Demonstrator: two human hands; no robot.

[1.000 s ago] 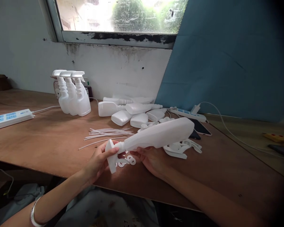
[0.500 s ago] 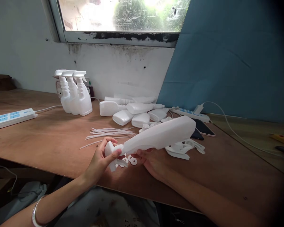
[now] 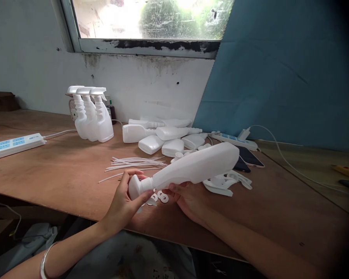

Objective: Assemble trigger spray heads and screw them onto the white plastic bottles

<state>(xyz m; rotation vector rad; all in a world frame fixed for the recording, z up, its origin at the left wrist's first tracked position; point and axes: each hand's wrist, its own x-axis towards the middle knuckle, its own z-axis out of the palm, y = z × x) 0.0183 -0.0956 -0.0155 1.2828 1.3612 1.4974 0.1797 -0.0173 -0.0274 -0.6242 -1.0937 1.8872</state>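
Note:
A white plastic spray bottle is held tilted above the table, its base pointing up to the right. My left hand is closed around the white trigger sprayer head, which sits at the bottle's neck; the thumb presses along its lower side. Under the bottle's narrow part, my right hand grips it from below with thumb and fingers. Several white ring washers lie on the table between the hands. Thin white tubes lie in a loose bunch just beyond my left hand.
Three assembled spray bottles stand at the back left. Several headless bottles lie near the wall. More trigger heads lie right of the held bottle, near phones. Power strips sit at left and back right.
The sprayer head has turned at the bottle's neck, its trigger now lower and more hidden. My left thumb has shifted right and slightly down. The right hand stays nearly still.

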